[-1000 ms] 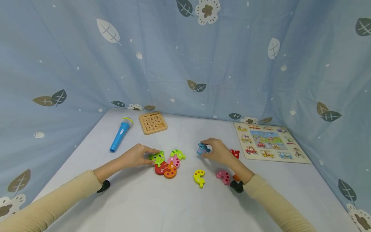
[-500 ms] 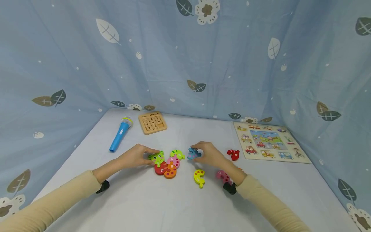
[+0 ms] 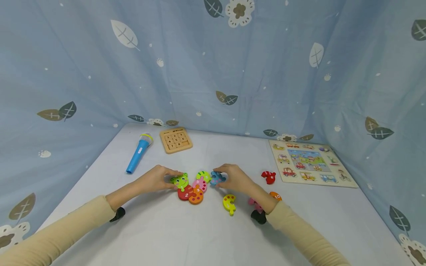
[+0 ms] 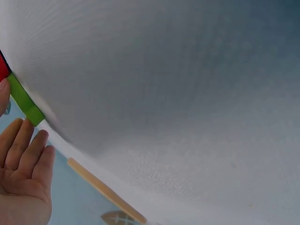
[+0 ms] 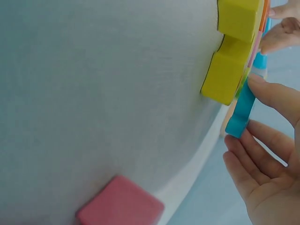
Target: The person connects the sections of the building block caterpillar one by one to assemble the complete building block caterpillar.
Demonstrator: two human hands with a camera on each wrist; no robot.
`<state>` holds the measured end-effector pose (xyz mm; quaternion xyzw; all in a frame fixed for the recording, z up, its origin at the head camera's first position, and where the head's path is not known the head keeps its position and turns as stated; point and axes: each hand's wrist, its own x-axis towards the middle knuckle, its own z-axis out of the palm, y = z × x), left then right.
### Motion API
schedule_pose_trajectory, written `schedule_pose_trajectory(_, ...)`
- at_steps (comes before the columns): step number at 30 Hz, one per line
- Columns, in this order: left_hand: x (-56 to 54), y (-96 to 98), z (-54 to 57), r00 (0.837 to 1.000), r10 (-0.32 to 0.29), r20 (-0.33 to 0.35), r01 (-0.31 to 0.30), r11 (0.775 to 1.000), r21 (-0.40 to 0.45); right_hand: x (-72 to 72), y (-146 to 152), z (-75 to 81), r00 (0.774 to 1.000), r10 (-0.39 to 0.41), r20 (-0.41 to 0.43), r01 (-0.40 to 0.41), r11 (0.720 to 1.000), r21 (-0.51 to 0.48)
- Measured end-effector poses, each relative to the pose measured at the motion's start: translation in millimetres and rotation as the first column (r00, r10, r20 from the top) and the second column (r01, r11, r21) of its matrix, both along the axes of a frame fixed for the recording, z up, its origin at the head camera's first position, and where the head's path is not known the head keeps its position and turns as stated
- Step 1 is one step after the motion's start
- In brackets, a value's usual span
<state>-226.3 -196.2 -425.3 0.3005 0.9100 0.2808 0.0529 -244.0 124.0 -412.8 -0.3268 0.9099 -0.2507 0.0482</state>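
Blue piece (image 3: 217,178) moved left, partly behind fingers (image 3: 222,169)

You have smooth paint on the blue piece (image 5: 242,110) and green piece (image 4: 26,99), matt wood on the number board (image 3: 170,133), smooth plastic on the microphone handle (image 3: 136,159), creased cloth on the curtain (image 3: 199,66).

From the head camera I can't make out a number on the blue piece (image 3: 217,178), partly covered by the right hand (image 3: 235,179). The right forearm (image 3: 262,197) hides much of the pink piece (image 3: 255,204). My left-wrist picture's edge crops the red piece (image 4: 3,68); my right-wrist one, the yellow piece (image 5: 226,77).
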Motion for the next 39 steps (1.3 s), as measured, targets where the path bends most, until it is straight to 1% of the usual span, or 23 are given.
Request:
schedule_pose_trajectory(13, 1.7, -2.5, -2.3, 1.000, 0.002, 0.009, -0.002, 1.000, 0.000, 0.1, -5, -4.2, 1.000, 0.019, -0.020, -0.018, 1.000, 0.024)
schedule_pose_trajectory(18, 1.3, -2.6, -3.5, 1.000, 0.002, 0.014, -0.002, 1.000, 0.000, 1.6, -7, -3.6, 0.999, 0.024, -0.023, -0.024, 0.999, 0.022)
schedule_pose_trajectory(24, 0.5, -2.7, -4.1, 1.000, 0.000, 0.022, 0.000, 1.000, 0.004, 1.3, -9, -3.1, 0.999, 0.019, -0.042, -0.017, 0.999, 0.050)
schedule_pose_trajectory(33, 0.0, -2.0, -3.6, 1.000, -0.013, 0.017, 0.012, 1.000, 0.008, -0.4, -13, -4.6, 1.000, -0.002, -0.013, 0.003, 0.993, 0.116)
schedule_pose_trajectory(39, -0.6, -1.4, -1.9, 1.000, -0.007, -0.001, 0.007, 1.000, -0.007, -2.2, -15, -5.0, 1.000, -0.010, -0.004, 0.011, 0.993, 0.116)
